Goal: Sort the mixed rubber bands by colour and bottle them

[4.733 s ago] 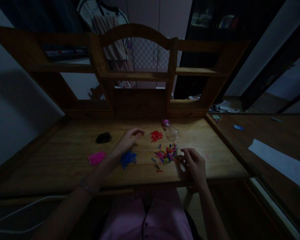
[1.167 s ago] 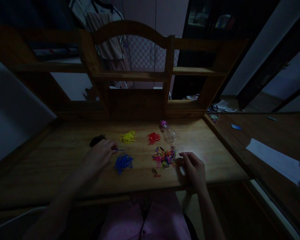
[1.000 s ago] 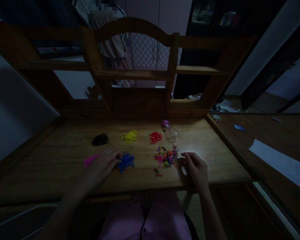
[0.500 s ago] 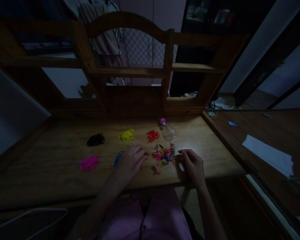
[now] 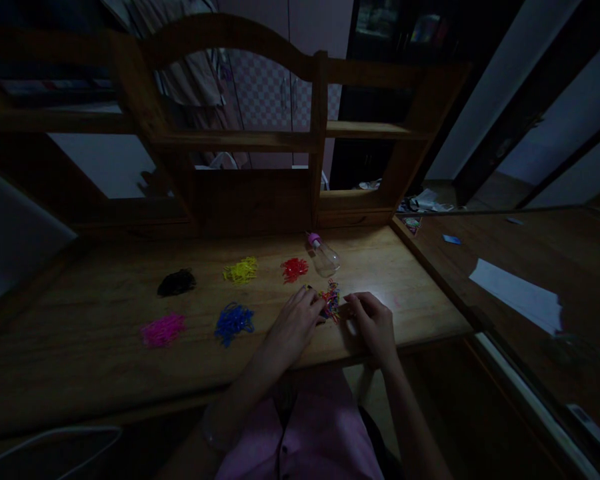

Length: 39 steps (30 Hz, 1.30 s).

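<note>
A pile of mixed-colour small rubber bands lies on the wooden desk in front of me. My left hand covers the pile's left part, its fingers bent down together into the bands; what the fingertips pinch is hidden. Just right of the pile, my right hand has thumb and forefinger pressed together near its edge. Anything between them is too small to make out. Sorted heaps lie to the left and behind: blue bands, pink bands, black bands, yellow bands and red bands.
A clear bulb-shaped bottle with a pink cap lies behind the mixed pile. The wooden shelf unit rises along the desk's back edge. On the brown surface to the right are white paper sheets and a small blue card.
My left hand has moved right, from beside the blue heap onto the mixed pile, uncovering the blue bands. The right hand stays by the pile's right side. The whole view has shifted slightly.
</note>
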Tool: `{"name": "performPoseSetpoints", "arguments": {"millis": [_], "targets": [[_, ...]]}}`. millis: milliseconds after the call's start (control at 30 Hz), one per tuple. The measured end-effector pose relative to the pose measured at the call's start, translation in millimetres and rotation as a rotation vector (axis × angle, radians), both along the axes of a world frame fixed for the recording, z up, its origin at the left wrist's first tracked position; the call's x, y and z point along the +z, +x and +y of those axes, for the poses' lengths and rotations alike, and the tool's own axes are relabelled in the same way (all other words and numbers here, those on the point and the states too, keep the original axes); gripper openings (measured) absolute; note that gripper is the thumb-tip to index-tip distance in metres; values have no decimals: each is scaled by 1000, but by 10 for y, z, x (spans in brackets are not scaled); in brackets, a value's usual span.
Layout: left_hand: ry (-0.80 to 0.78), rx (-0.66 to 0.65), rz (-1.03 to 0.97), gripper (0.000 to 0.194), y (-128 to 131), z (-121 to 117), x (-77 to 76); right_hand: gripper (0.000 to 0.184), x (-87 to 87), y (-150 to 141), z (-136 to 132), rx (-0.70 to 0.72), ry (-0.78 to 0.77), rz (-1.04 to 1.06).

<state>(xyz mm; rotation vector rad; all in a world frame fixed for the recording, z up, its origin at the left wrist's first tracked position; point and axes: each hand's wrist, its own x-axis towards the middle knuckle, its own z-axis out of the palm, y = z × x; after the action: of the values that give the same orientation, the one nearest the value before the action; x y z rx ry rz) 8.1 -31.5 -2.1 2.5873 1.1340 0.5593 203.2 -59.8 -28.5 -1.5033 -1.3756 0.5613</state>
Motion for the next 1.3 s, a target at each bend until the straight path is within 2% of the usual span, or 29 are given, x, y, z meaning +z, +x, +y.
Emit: {"name": "performPoseSetpoints", "arguments": {"millis": [267, 433, 633, 867, 933, 1033, 1167, 1300], "targets": [[0, -20, -7, 24, -26, -3, 152, 29, 2, 2, -8, 7, 22, -19], [24, -53, 66, 18, 35, 49, 130, 29, -1, 1, -7, 9, 27, -19], [45, -65, 121, 26, 78, 108, 121, 31, 9, -5, -11, 4, 27, -24], [-1, -112, 112, 30, 68, 125, 116, 32, 22, -16, -22, 9, 25, -13], [-12, -93, 51, 27, 38, 140, 132, 31, 21, -15, -24, 0, 31, -28], [-93, -22, -146, 17, -25, 179, 150, 30, 11, -5, -22, -2, 26, -28], [-368, 131, -493, 10, -101, 225, 90, 30, 23, -17, -11, -3, 13, 39], [-591, 164, -736, 7, -138, 223, -15, 27, 127, -173, 4, 85, -9, 193]]}}
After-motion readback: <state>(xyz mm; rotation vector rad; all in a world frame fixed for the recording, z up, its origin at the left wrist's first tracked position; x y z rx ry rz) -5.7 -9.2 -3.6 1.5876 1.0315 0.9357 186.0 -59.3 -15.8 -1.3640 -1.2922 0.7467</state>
